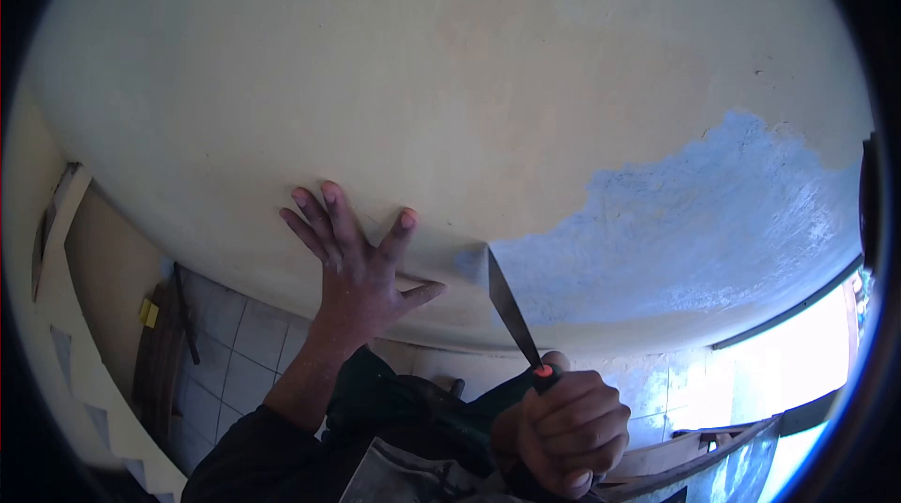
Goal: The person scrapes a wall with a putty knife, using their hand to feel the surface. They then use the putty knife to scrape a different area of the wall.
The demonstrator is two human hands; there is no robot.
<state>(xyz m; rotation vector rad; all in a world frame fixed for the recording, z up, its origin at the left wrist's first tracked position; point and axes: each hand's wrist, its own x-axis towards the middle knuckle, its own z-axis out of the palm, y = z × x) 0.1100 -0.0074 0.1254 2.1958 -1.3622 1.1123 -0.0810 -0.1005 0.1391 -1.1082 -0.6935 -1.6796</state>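
My left hand [361, 280] rests against the cream-painted wall [394, 81], its fingers spread and nothing held. In my right hand [574, 423], the fingers are wrapped around the dark handle of a paint scraper [511, 306], which has an orange-red collar. The scraper's blade is seen at a steep angle, and its far end meets the wall at the left border of a bare bluish-grey patch [704, 221]. That patch has a ragged upper outline where the cream paint stops. A small grey spot [466, 264] shows just left of the blade.
Tiled floor [225, 343] shows below the wall. At the left are a dark wooden piece [158, 362], a small yellow object [148, 312] and a pale stepped structure [70, 343]. Bright light enters through an opening [798, 343] at right, near a wooden piece of furniture [666, 456].
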